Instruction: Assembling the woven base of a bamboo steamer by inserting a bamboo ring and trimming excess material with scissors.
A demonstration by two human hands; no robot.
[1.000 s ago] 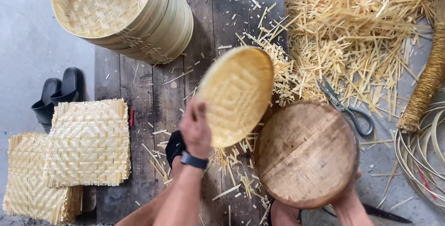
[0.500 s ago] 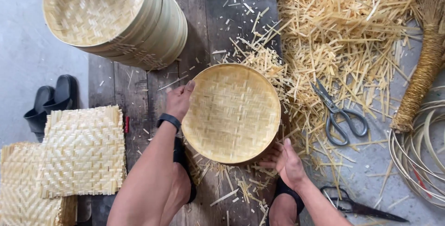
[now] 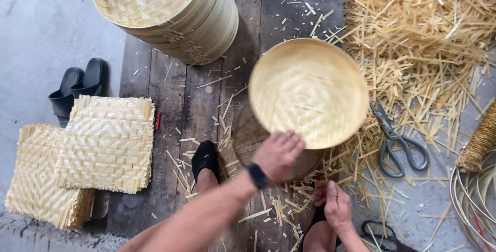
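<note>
My left hand (image 3: 278,155), with a dark watch on the wrist, grips the near rim of a round woven bamboo tray (image 3: 309,91). The tray is blurred and hangs over a round wooden block (image 3: 247,137), with its hollow side facing up. Lower down, my right hand (image 3: 337,206) rests by my knee among bamboo scraps, fingers loose and holding nothing. My foot in a black sock (image 3: 205,159) lies left of the block.
A tall stack of round bamboo trays (image 3: 170,14) stands at the top left. Square woven mats (image 3: 103,143) are piled on the left beside black sandals (image 3: 77,87). Scissors (image 3: 395,143) lie by a heap of bamboo strips (image 3: 423,40); coiled cane (image 3: 473,205) sits at the right.
The tray has shifted right and away from me, uncovering part of the wooden block. My right hand has let go of its rim and dropped toward my knee.
</note>
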